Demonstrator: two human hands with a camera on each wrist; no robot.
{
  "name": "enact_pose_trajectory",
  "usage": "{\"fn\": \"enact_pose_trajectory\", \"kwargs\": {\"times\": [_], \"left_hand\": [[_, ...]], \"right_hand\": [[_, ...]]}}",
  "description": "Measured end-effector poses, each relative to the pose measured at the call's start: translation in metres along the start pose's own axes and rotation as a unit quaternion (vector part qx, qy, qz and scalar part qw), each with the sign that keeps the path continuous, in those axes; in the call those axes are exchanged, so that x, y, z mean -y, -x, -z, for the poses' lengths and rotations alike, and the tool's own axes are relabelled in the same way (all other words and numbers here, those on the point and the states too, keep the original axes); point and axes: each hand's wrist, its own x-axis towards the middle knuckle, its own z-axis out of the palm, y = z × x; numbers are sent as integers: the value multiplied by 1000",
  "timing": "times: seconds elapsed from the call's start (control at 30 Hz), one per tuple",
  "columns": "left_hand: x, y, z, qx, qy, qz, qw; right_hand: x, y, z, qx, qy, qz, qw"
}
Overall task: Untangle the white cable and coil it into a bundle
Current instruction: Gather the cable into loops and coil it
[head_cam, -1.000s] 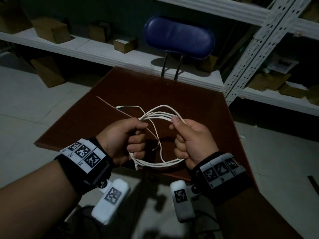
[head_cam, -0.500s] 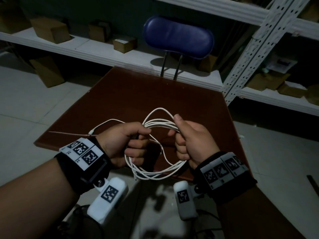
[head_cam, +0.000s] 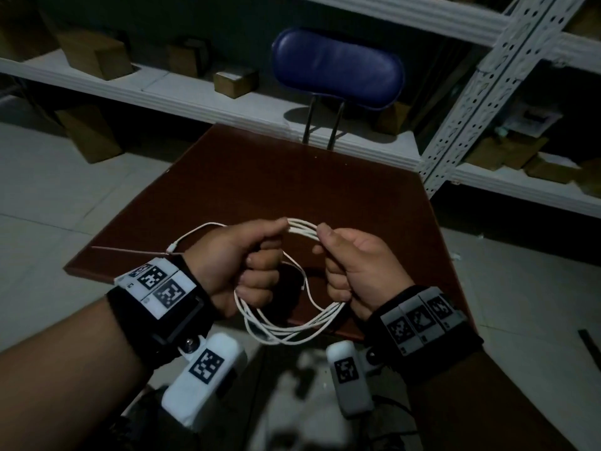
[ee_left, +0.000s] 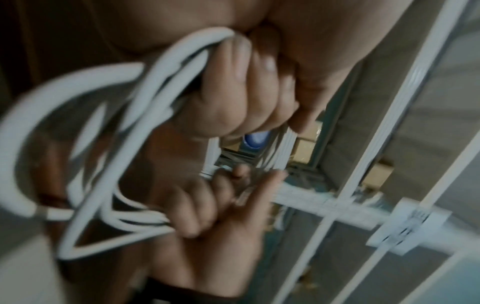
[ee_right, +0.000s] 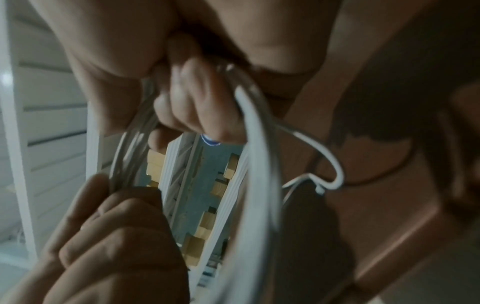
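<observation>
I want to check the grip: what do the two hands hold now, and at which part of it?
Both hold the white cable: the left hand grips the coil's left side, the right hand its right side.

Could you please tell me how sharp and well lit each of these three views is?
Head view: dim, hands and white cable reasonably sharp, lower edge blurred. Left wrist view: smeared with motion blur, cable loops soft. Right wrist view: dark and blurred, strands near the lens smeared.

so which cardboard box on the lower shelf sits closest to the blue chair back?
The small cardboard box, just left of the blue chair back. The other two boxes sit farther left along that shelf.
</observation>
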Motion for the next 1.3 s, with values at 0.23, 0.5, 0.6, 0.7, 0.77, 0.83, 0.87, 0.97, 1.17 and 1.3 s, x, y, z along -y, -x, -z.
{"fn": "enact_pose_trajectory", "kwargs": {"times": [0.23, 0.5, 0.6, 0.7, 0.77, 0.83, 0.87, 0.97, 1.17, 1.3], "left_hand": [[-10, 2, -2, -12, 97, -140, 985], [-13, 5, -8, -15, 125, -207, 970], [-14, 5, -10, -23, 132, -215, 967], [-15, 6, -11, -24, 144, -227, 963], [-17, 6, -12, -17, 147, -236, 960], [-16, 5, -12, -11, 151, -243, 958], [-14, 5, -13, -10, 155, -245, 957], [-7, 1, -17, -14, 167, -245, 955], [1, -6, -22, -24, 162, -239, 957], [7, -12, -17, -51, 109, -202, 972]], "right_hand": [[-4, 0, -8, 18, -47, -20, 999], [-9, 2, -31, -22, -237, -20, 971], [-15, 0, -33, -49, -250, -20, 967], [-17, -4, -36, -80, -231, -18, 969], [-18, -5, -38, -92, -203, -10, 975], [-20, -5, -39, -103, -203, -14, 974], [-20, -5, -40, -110, -212, -22, 971], [-18, -7, -43, -143, -267, -55, 951], [-8, -13, -38, -212, -288, -50, 933], [1, -13, -31, -210, -304, -12, 929]]}}
